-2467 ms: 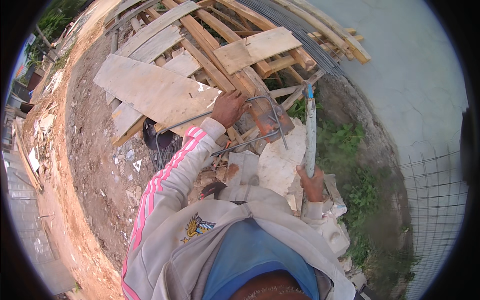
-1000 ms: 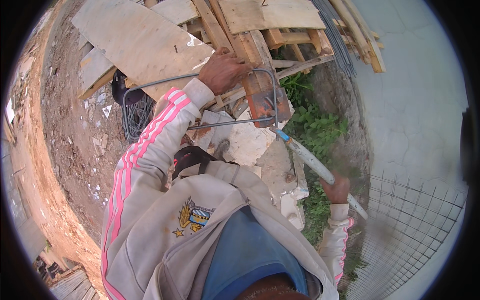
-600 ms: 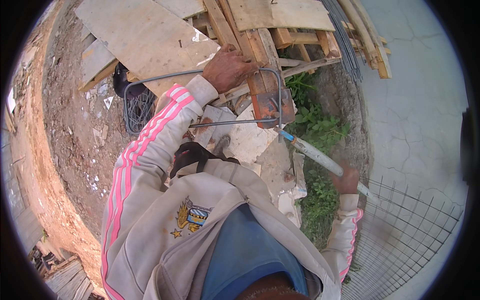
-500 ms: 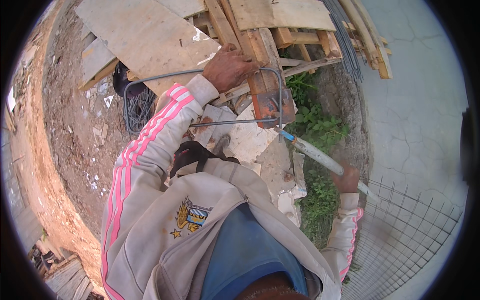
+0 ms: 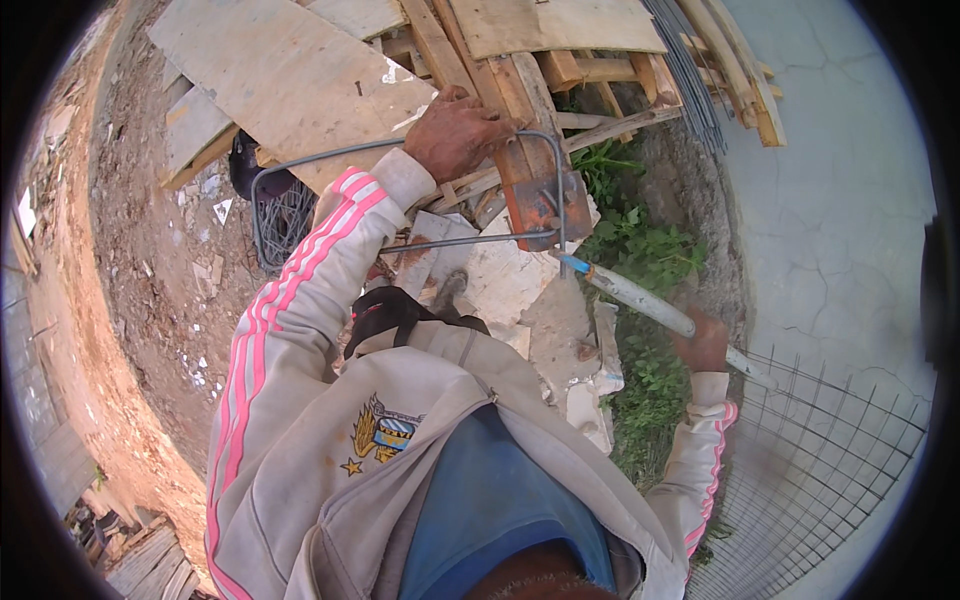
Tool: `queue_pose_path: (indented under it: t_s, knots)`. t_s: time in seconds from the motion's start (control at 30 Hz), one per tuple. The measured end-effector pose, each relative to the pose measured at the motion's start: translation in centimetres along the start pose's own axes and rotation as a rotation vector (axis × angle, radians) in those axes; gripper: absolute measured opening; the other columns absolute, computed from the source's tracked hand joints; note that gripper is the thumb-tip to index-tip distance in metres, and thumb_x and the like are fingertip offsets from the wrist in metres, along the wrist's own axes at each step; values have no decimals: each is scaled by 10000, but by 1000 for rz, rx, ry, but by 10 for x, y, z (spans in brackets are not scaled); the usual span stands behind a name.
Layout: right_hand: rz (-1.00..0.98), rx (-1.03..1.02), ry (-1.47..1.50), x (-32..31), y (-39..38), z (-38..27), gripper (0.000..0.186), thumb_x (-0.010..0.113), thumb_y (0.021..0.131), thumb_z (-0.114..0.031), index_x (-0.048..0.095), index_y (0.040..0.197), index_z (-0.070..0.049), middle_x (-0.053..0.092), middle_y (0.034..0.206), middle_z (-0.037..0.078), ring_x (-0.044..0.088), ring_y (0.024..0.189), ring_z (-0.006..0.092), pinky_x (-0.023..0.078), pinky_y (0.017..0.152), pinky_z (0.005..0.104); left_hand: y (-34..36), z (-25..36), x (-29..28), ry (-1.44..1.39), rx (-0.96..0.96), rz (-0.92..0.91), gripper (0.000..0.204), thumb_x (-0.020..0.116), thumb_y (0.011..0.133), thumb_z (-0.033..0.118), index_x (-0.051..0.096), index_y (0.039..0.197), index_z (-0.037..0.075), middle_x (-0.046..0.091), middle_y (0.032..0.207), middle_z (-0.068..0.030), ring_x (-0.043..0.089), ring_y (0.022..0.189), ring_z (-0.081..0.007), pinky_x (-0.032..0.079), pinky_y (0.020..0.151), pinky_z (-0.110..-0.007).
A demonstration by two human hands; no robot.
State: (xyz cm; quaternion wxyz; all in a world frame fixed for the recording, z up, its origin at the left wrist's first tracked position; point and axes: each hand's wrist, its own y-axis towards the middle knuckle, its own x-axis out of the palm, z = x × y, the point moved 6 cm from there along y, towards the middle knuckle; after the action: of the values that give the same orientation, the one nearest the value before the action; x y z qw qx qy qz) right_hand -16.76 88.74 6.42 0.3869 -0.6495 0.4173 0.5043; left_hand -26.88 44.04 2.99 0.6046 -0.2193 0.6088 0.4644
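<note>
My left hand (image 5: 460, 133) is closed around the upper side of a bent steel rebar stirrup (image 5: 335, 155), near its right-hand corner. The stirrup forms a long rectangle, with its right end lying over a rusty metal plate (image 5: 530, 207) fixed on a timber beam (image 5: 520, 150). My sleeve covers part of its lower side. Out to the right, my right hand (image 5: 703, 340) grips a long whitish pipe (image 5: 640, 300) with a blue band near its tip. That tip is beside the downward-pointing rebar end below the plate; whether they touch, I cannot tell.
Plywood sheets (image 5: 290, 85) and stacked timber lie ahead. Thin steel rods (image 5: 690, 75) rest beside them at the right. Wire mesh (image 5: 820, 470) stands at lower right on a cracked concrete surface (image 5: 820, 220). Broken slabs (image 5: 510, 290) and green plants (image 5: 640, 245) lie below the beam.
My right hand and the pipe have shifted slightly right and upward in view. My left hand stays on the stirrup, almost unmoved.
</note>
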Motion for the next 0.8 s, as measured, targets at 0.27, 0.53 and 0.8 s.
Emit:
queue_pose_path:
  t_s: [0.27,0.53,0.8]
  knots:
    - [117,-1,-24,6,-18,-4,300,837,646,-221,595,772,-94,615,641,153,629,621,389,483,547,461,1,-1,3,-3,-6,-22,230,640,890,232,666,1116,195,668,881,-31,625,917,-243,403,926,-429]
    - [9,286,-103,-5,-64,66,342,851,654,-239,612,826,-65,648,760,176,636,728,403,491,632,476,1,2,-6,-12,59,11,277,683,832,184,685,1109,168,643,918,-41,571,978,-253,406,952,-445]
    - [286,360,-221,18,-88,79,145,683,683,-85,613,803,-41,638,770,203,620,776,443,479,693,522,-3,-1,-6,-39,62,70,236,663,846,187,698,1075,146,657,923,-55,571,981,-267,403,948,-439]
